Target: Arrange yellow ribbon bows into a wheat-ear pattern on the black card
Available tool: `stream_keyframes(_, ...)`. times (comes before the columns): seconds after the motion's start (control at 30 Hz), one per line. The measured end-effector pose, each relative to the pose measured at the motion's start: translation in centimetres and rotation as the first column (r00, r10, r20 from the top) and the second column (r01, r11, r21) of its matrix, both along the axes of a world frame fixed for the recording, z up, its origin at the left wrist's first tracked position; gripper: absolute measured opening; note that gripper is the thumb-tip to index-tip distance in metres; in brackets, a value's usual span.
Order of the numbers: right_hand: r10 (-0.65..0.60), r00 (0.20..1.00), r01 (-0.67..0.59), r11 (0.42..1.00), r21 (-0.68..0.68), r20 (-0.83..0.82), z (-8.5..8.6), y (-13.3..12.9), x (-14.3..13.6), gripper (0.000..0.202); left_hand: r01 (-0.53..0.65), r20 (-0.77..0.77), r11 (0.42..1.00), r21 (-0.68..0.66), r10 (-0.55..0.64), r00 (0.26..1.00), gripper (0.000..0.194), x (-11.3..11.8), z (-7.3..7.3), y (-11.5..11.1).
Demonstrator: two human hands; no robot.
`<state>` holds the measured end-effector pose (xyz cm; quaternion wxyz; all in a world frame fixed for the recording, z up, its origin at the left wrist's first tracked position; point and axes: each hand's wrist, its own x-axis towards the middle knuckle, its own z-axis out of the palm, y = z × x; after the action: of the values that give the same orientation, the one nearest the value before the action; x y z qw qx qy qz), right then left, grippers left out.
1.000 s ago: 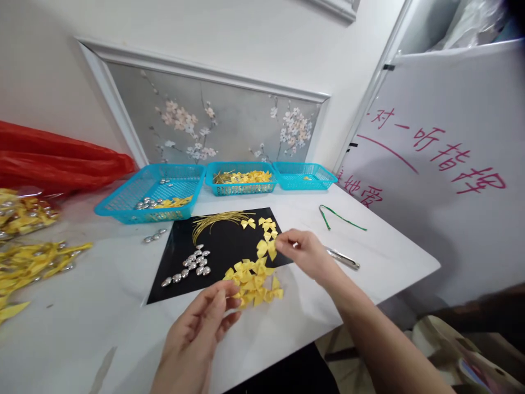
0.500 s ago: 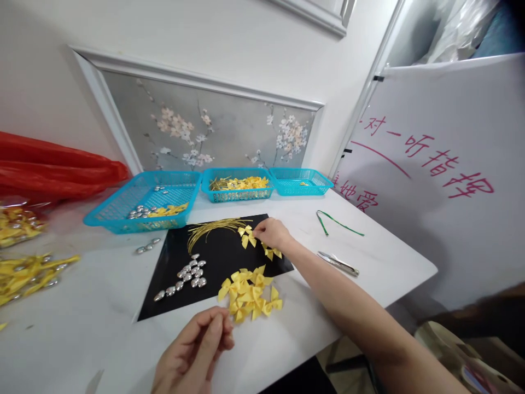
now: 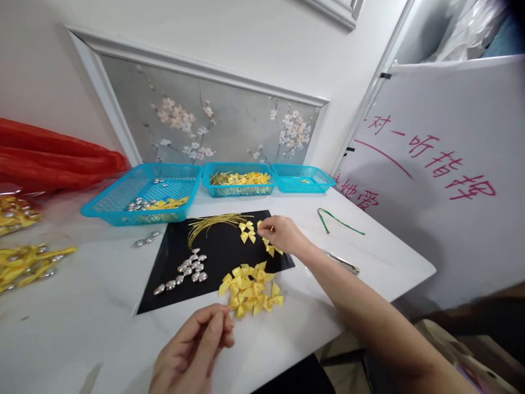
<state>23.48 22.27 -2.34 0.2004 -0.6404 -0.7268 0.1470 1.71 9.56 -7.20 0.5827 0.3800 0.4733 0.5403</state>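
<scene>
The person's right hand [image 3: 281, 232] is over the far right part of a black sheet [image 3: 223, 246], its thumb and forefinger drawn narrow at a yellow bow [image 3: 259, 226]. From where I stand, I cannot tell whether that bow is pinched or merely touched. A pair of bows [image 3: 247, 232] lies just left of the fingertips; more bows [image 3: 272, 248] lie partly under the hand, near the sheet's right edge.

The left hand [image 3: 194, 347] is in front of the sheet, thumb against the curled forefinger. Its fingertips are just beside a heap of yellow bows [image 3: 250, 290], which straddles the sheet's near edge.

Along the sheet's far edge lies a curved bundle of gold strands [image 3: 217, 221]. Silver beads [image 3: 192, 267] run in a cluster down its left part, a short row trailing toward the near left corner. The middle of the sheet shows black between strands, beads and bows.

Three blue baskets stand in a row at the rear of the worktop [image 3: 394, 257], against the wall: a large basket [image 3: 109, 210], a middle basket [image 3: 241, 191] and a right basket [image 3: 303, 187]. A strip of white surface separates the middle basket from the sheet. To the right, a green ribbon [image 3: 348, 226] lies well inside the worktop's edge. The right forearm crosses the near right edge, partly covering a metal hand tool [image 3: 343, 264].
</scene>
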Motion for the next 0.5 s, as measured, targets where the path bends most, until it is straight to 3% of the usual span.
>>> stream_keyframes(0.07, 0.065, 0.998, -0.065, 0.998, 0.003, -0.016, 0.1, -1.6, 0.4, 0.007, -0.02, 0.009, 1.0, 0.003, 0.02, 1.0, 0.032, 0.1, 0.1, -0.1)
stream_keyframes(0.2, 0.151, 0.988, -0.151, 0.988, 0.033, -0.017, -0.2, -4.8, 0.8, 0.023, -0.033, 0.015, 0.999, -0.005, 0.033, 0.999, 0.032, 0.3, 0.1, -0.1)
stream_keyframes(0.3, 0.177, 0.984, -0.177, 0.981, 0.081, 0.015, -0.8, -6.2, 0.9, 0.023, -0.042, 0.023, 0.999, -0.008, 0.042, 0.999, 0.032, 0.3, 0.1, -0.1)
stream_keyframes(0.4, 0.177, 0.982, -0.186, 0.971, 0.153, 0.071, -0.9, -5.5, 0.5, 0.025, -0.024, 0.012, 1.0, 0.004, 0.024, 1.0, 0.031, 0.3, 0.1, 0.0)
stream_keyframes(0.5, 0.21, 0.969, -0.234, 0.948, 0.214, 0.129, -0.5, -2.7, -0.3, 0.024, -0.005, -0.001, 1.0, 0.009, 0.005, 1.0, 0.031, 0.2, -0.1, 0.1)
